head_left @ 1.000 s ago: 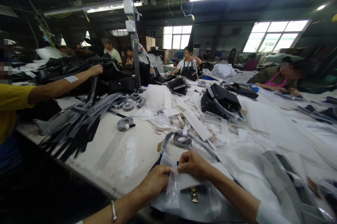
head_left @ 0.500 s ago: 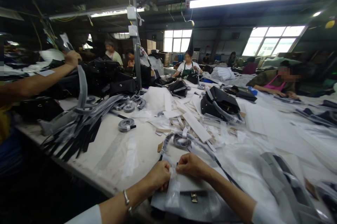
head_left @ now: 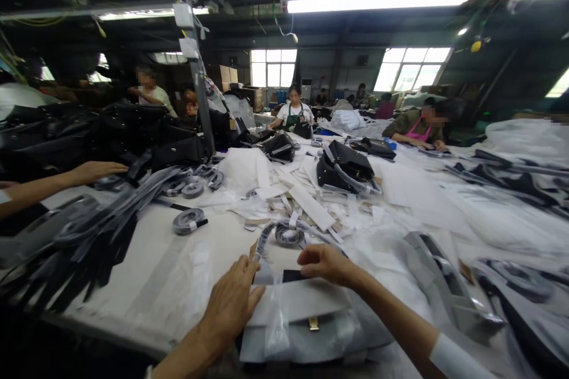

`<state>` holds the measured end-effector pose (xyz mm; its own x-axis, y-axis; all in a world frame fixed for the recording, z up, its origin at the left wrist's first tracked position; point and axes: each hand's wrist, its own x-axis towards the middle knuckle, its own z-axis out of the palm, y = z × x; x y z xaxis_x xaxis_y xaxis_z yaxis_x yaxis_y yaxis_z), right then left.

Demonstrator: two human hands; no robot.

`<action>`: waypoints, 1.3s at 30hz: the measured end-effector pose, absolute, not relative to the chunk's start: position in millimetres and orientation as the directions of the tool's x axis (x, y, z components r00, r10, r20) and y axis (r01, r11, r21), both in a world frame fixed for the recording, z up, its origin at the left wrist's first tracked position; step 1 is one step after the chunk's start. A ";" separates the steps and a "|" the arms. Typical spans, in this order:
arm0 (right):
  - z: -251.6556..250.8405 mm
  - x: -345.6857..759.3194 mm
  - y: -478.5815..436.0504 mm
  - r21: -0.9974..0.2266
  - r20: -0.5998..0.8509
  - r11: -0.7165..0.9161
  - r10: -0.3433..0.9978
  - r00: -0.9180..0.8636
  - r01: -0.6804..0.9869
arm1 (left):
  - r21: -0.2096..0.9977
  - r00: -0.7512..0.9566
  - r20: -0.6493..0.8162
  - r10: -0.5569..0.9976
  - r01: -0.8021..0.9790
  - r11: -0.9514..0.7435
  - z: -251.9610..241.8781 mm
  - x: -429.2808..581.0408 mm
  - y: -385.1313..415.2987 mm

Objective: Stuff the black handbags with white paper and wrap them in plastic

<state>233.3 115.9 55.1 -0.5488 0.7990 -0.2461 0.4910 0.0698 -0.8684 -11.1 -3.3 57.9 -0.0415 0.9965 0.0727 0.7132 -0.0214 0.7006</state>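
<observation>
In front of me lies a grey-looking handbag [head_left: 320,340] with a gold clasp [head_left: 313,324]. A pale sheet [head_left: 302,299] covers its flap, and a strip of clear plastic film [head_left: 278,325] runs down its front. My left hand [head_left: 233,302] is open, fingers stretched out along the bag's left edge. Curled fingers of my right hand [head_left: 326,264] grip the bag's back edge, beside a bare black patch [head_left: 296,276]; the fingertips are partly hidden. A wrapped handle [head_left: 262,242] arches up behind the bag, next to a coiled strap [head_left: 290,233].
Wrapped straps [head_left: 111,231] are heaped on the left, where a co-worker's hand [head_left: 100,171] reaches in. A black handbag [head_left: 344,168] stands beyond loose card strips [head_left: 311,207]. Grey wrapped pieces [head_left: 448,290] lie on the right. Other people sit across the table [head_left: 155,248].
My left hand has let go of the plastic film and opened out at the bag's left side. My right hand has shifted slightly along the back edge. The co-worker's raised hand has come down.
</observation>
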 end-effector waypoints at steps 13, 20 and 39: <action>54.5 312.0 84.5 -0.716 -0.547 -0.320 0.809 -0.214 0.620 | 0.804 0.302 0.038 0.952 0.556 -0.208 32.3 76.4 49.7; 51.5 301.1 97.1 -0.646 -0.645 -0.388 0.739 -0.197 0.657 | 0.966 0.365 -0.004 0.931 0.243 -0.091 22.9 59.7 57.8; 41.8 291.6 63.3 -0.806 -0.588 -0.588 0.780 -0.216 0.069 | 0.925 0.390 -0.021 0.921 0.357 -0.130 11.3 63.1 65.6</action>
